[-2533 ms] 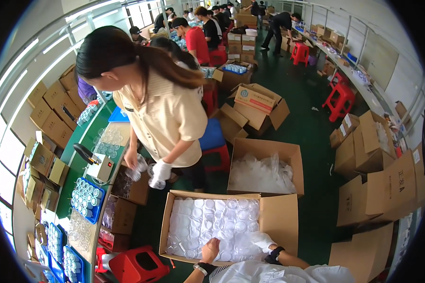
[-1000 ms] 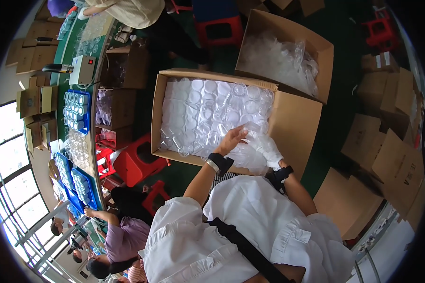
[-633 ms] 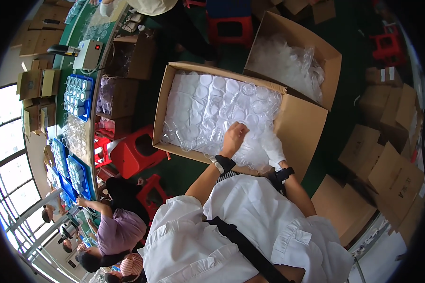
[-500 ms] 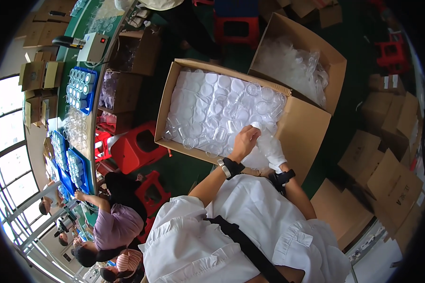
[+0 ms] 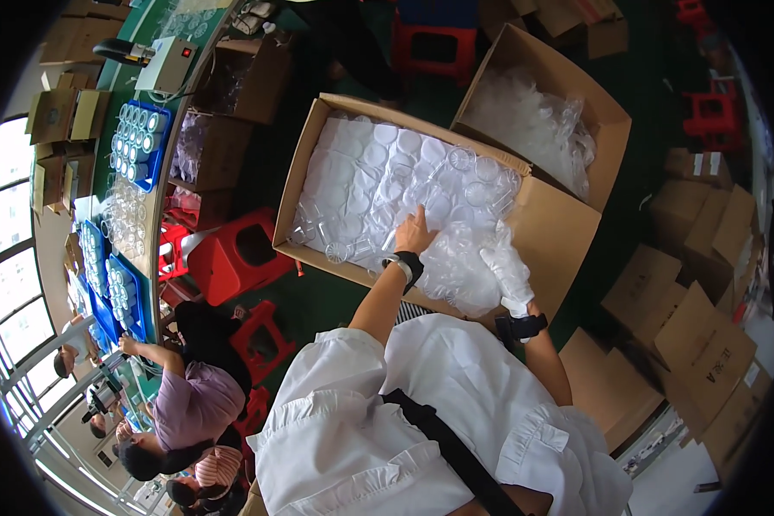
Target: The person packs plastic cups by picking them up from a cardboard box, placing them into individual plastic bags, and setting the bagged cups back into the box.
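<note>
A large cardboard box (image 5: 294,185) in front of me holds many clear plastic cups (image 5: 337,251) and round white pieces (image 5: 385,134) in rows. My bare left hand (image 5: 415,232) reaches over the cups, fingers apart, with nothing seen in it. At the box's near right corner my right hand (image 5: 509,273), in a white glove, is closed on a crumpled clear plastic bag (image 5: 457,273). The bag spreads between both hands and covers some cups. Part of the right fingers is lost against the film.
A second carton (image 5: 611,129) with clear plastic bags adjoins at the far right. Folded cartons (image 5: 679,318) stand on the right. To the left are a red stool (image 5: 241,258), a long workbench (image 5: 150,232) with blue trays (image 5: 159,163), and a seated person (image 5: 198,404).
My hands have moved apart. The left has left the small piece near the right hand and shifted left over the cups. The bag now lies more spread out.
</note>
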Available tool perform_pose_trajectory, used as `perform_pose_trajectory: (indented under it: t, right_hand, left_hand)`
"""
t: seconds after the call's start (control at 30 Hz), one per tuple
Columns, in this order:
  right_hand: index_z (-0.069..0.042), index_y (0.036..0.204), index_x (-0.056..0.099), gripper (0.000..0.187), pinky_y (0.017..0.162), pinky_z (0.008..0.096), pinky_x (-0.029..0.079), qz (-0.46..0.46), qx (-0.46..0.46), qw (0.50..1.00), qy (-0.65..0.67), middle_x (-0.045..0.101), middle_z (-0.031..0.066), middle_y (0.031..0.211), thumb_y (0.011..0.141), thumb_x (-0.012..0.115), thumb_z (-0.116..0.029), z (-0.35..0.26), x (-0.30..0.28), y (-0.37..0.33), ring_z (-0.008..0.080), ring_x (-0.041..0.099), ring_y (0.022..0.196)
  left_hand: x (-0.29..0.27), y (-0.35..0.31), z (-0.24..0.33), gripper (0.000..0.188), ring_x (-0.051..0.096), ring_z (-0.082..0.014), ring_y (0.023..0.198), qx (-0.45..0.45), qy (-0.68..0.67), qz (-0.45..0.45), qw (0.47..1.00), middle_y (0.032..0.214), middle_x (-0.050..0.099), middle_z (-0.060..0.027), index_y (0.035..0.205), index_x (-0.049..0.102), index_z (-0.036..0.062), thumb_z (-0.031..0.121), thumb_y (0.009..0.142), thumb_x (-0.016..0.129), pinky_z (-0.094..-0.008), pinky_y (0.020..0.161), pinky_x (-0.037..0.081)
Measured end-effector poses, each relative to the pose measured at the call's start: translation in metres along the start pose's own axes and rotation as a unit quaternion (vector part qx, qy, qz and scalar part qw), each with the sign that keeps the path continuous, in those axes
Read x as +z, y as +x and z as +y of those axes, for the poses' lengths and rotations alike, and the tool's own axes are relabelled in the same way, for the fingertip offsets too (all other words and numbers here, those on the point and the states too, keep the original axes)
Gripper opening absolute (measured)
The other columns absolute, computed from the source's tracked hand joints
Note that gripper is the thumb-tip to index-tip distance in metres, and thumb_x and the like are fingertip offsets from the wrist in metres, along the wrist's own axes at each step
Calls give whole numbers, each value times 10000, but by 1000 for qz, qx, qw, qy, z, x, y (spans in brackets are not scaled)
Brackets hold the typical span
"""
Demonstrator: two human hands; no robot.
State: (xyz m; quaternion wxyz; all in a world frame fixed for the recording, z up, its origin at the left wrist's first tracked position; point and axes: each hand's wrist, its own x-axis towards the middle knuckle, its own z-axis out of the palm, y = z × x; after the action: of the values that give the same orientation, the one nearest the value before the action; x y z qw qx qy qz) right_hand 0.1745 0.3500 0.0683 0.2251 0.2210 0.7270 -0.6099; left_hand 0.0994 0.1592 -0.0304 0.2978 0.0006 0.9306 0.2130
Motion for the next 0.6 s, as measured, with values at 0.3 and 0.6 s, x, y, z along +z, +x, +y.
perform_pose_trajectory:
  t: [0.3, 0.6]
  right_hand:
    - [-34, 1106, 535, 341, 698, 332, 444, -12, 16, 1000, -22, 607, 70, 872, 811, 594, -193, 30, 27, 2, 184, 560, 770]
    - [-33, 1173, 505, 369, 796, 288, 438, -151, -54, 987, 1, 566, 63, 1065, 832, 561, -164, 16, 51, 15, 153, 530, 943]
  left_hand:
    - [-25, -42, -8, 669, 501, -201, 1030, 119, -602, -134, 778, 1129, 494, -86, 1303, 330, 45, 154, 720, 638, -311, 887, 398]
    - [-67, -72, -10, 518, 472, -185, 1088, 79, -770, -212, 597, 1209, 464, -67, 1307, 331, 26, 142, 839, 521, -307, 950, 355]
